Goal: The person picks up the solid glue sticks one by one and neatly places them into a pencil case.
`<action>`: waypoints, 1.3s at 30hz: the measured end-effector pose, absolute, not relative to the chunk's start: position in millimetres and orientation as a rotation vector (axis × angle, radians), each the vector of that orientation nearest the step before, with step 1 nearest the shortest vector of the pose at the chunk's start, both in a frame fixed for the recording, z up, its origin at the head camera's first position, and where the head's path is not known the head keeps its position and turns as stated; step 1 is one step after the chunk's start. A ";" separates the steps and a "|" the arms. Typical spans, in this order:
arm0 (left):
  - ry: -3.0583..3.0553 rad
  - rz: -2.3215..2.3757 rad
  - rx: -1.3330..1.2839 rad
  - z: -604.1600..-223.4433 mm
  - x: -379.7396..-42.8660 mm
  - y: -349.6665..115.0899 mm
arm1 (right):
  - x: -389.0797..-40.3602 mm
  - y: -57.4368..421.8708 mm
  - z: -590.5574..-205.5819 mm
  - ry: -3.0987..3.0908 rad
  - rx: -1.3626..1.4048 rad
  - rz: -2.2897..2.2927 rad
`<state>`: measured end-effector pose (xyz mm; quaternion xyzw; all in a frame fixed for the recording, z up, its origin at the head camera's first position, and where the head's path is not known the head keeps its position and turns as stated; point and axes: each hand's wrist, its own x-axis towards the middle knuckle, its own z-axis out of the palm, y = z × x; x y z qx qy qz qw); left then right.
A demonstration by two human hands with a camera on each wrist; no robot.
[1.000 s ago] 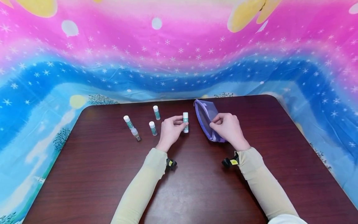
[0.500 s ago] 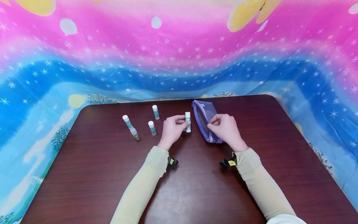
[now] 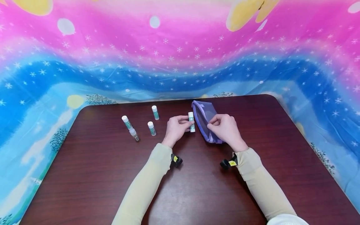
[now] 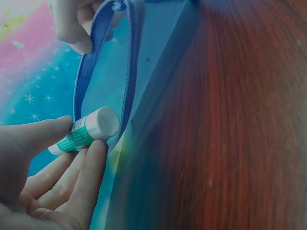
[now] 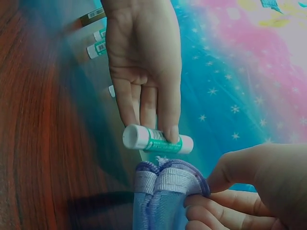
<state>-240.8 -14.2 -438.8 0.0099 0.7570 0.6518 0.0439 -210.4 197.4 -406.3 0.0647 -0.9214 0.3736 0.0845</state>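
Left hand: thumb and fingers pinch a glue stick, white-capped and green-labelled, gripped at its middle. The glue stick lies just outside the mouth of a purple pouch; whether it touches the rim cannot be told. Right hand: thumb and fingers pinch the pouch's near-right edge, the mouth spread apart and facing the left hand. Near the left hand, on its outer side, stand a front glue stick and, behind it, a rear glue stick. Farther left, an outer glue stick stands just beside a small tube with a translucent cap. All rest upon a dark red-brown table, bordered by a pink-and-blue patterned cloth.
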 end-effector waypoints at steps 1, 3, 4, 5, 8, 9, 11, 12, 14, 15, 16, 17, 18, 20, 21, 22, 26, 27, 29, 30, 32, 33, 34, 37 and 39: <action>2.301 2.002 0.025 -439.5 -241.5 -13.5 | -210.3 197.2 -406.3 -2.750 0.192 1.116; 2.275 2.020 0.013 -440.2 -242.7 -12.1 | -210.1 196.9 -406.4 -2.751 0.194 1.121; 2.265 2.025 0.005 -440.4 -243.2 -11.4 | -210.0 196.9 -406.4 -2.751 0.196 1.122; 2.256 2.030 -0.001 -440.8 -244.0 -10.6 | -210.0 196.8 -406.5 -2.750 0.198 1.122; 2.233 2.044 -0.020 -440.0 -246.2 -8.5 | -210.0 196.9 -406.8 -2.746 0.196 1.120; 2.222 2.051 -0.026 -439.8 -247.1 -7.7 | -210.0 196.9 -406.9 -2.746 0.195 1.122; 2.193 2.072 -0.032 -438.7 -249.0 -6.3 | -209.8 196.7 -406.8 -2.746 0.194 1.126; 2.180 2.079 -0.036 -437.9 -249.8 -5.6 | -209.7 196.6 -406.7 -2.747 0.193 1.127; 2.153 2.091 -0.043 -437.0 -251.5 -4.2 | -209.5 196.2 -406.3 -2.747 0.192 1.136; 2.145 2.092 -0.048 -436.7 -252.5 -3.4 | -209.4 196.1 -406.1 -2.747 0.192 1.143; 2.137 2.093 -0.054 -436.4 -253.4 -2.8 | -209.3 196.0 -405.8 -2.747 0.193 1.149; 2.136 2.089 -0.064 -436.2 -254.3 -2.1 | -209.1 195.9 -405.5 -2.749 0.193 1.155; 2.134 2.086 -0.073 -435.9 -255.1 -1.6 | -209.1 195.8 -405.3 -2.750 0.193 1.161; 2.132 2.081 -0.093 -435.6 -257.0 -0.3 | -208.9 195.5 -405.0 -2.753 0.193 1.170; 2.130 2.081 -0.102 -435.6 -258.0 0.4 | -208.9 195.5 -404.9 -2.755 0.194 1.172; 2.127 2.081 -0.109 -435.4 -258.9 1.0 | -208.9 195.4 -404.8 -2.756 0.195 1.171; 2.114 2.080 -0.119 -435.1 -262.2 3.4 | -208.7 194.8 -404.6 -2.759 0.195 1.166; 2.111 2.080 -0.120 -434.9 -262.9 3.9 | -208.6 194.7 -404.4 -2.760 0.195 1.166; 2.111 2.076 -0.126 -434.3 -263.9 4.9 | -208.3 194.6 -404.1 -2.763 0.194 1.165; 2.110 2.075 -0.133 -434.2 -264.4 5.3 | -208.1 194.6 -403.9 -2.765 0.193 1.163; 2.113 2.069 -0.142 -434.1 -265.3 6.3 | -207.7 194.4 -403.3 -2.764 0.191 1.164; 2.115 2.067 -0.149 -434.1 -265.7 6.8 | -207.6 194.3 -403.1 -2.764 0.190 1.161; 2.117 2.063 -0.156 -434.1 -265.9 7.2 | -207.4 194.2 -403.0 -2.764 0.189 1.160; 2.122 2.059 -0.177 -434.6 -266.4 8.2 | -207.3 193.9 -403.0 -2.765 0.193 1.160; 2.123 2.063 -0.189 -435.1 -266.4 8.4 | -207.4 193.8 -403.3 -2.769 0.194 1.156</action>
